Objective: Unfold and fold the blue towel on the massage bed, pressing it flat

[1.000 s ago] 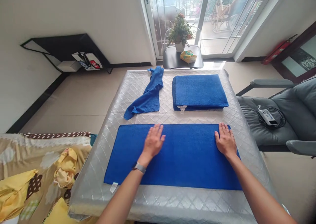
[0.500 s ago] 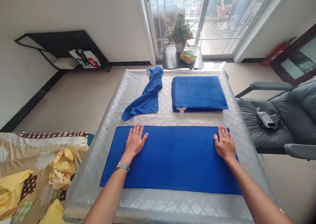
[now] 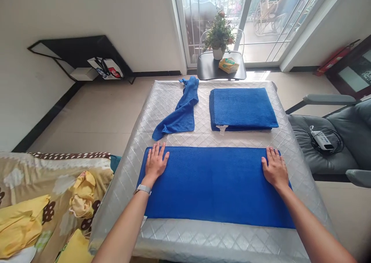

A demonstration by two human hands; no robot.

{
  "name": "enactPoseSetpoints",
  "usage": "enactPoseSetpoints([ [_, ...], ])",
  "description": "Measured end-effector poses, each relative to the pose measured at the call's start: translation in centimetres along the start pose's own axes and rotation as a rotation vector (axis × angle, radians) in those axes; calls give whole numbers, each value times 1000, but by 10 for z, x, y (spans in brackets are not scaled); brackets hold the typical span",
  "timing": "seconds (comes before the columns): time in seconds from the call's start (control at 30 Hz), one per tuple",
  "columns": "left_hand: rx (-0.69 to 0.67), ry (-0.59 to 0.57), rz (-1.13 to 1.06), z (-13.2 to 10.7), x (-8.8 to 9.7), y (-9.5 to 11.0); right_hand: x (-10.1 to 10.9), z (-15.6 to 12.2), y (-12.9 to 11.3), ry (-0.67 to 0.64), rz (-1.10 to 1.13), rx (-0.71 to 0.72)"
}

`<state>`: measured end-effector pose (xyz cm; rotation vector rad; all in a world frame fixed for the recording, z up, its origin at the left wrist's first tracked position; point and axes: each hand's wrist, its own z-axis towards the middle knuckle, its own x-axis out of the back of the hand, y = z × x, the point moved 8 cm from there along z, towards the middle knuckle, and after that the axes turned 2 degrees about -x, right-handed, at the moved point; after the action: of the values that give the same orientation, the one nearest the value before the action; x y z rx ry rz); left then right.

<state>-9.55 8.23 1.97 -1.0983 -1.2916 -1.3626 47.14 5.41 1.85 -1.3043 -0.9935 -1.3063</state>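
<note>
The bench [image 3: 203, 236], under a silver diamond-patterned cover, stands before a glazed sliding door [image 3: 246, 7]. A flat rectangular blue cloth towel [image 3: 214, 185] lies along its near edge. Left hand [image 3: 155, 162] rests at the towel's far-left corner, right hand [image 3: 276, 168] at its far-right; both released, palms down, fingers extended. A white label [image 3: 144, 220] shows at the towel's near-left corner, partly obstructed by the left forearm [image 3: 124, 224]; unreadable. Toward the bench's far-right corner: a folded blue cloth stack [image 3: 242, 106], white tag [image 3: 222, 129] illegible. Toward far-left: a twisted blue cloth [image 3: 181, 114]. Beyond the far edge: a yellow packet [image 3: 228, 65], green lettering illegible.
</note>
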Motion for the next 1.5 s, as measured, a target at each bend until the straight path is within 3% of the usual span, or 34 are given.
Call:
enactPoseSetpoints([
  [0.2,90,17,2,-4,4,-41,1,0,0,1,19,6],
  [0.3,121,36,-7,-7,4,-50,1,0,0,0,23,5],
  [1.1,117,44,-5,-7,8,-45,9,3,-5,-41,1,-51],
  [1.2,109,47,-5,-7,8,-45,23,-1,-50,31,8,-27],
  [1.27,108,48,-5,-7,7,-45,27,-10,-108,53,52,82],
  [1.33,108,48,-3,-7,8,-46,22,-25,-176,9,131,261],
  [1.4,109,45,-1,-7,8,-45,14,-41,-229,-34,196,380],
  [1.5,113,40,-1,-8,10,-43,2,-50,-256,-55,225,382],
])
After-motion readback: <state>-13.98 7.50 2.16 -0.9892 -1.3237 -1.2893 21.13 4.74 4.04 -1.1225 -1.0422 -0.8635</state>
